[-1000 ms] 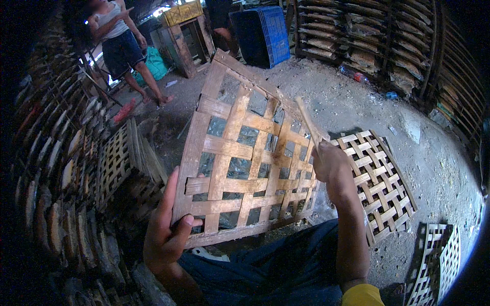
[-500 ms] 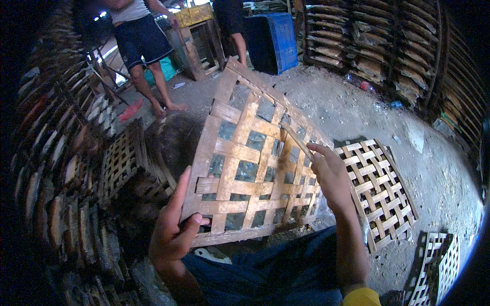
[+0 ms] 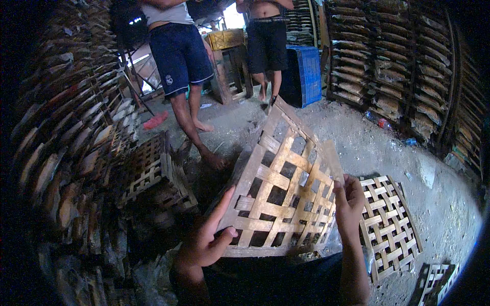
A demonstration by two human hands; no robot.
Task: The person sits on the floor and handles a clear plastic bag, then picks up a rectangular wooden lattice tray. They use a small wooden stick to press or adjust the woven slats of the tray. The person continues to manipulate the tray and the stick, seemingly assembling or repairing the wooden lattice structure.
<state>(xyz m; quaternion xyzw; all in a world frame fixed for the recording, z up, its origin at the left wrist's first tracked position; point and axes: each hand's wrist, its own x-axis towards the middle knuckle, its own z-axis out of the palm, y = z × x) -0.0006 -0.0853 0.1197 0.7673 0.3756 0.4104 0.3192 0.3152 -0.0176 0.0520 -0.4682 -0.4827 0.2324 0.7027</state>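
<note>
A woven bamboo lattice panel point(image 3: 278, 179) with a flat slatted border stands tilted in front of me, its pointed top corner away from me. My left hand point(image 3: 206, 245) grips its lower left edge, thumb on the near face and fingers along the border. Beside the panel's right edge, my right hand point(image 3: 349, 204) is closed on a flat bamboo strip point(image 3: 332, 159) that sticks up past the fingers. Whether the strip touches the panel cannot be told. Under the lower border my lap shows dark.
More lattice panels point(image 3: 390, 219) lie at right, with others point(image 3: 441, 283) at front right and a stack point(image 3: 148, 168) at left. Two people point(image 3: 184, 61) stand ahead, near a blue crate point(image 3: 305, 76) and a yellow crate point(image 3: 225, 39). Layered racks point(image 3: 377, 66) line the walls.
My right hand has moved off the lattice to the panel's right edge, and the strip now shows its broad side. The person in navy shorts has stepped closer. The view has shifted.
</note>
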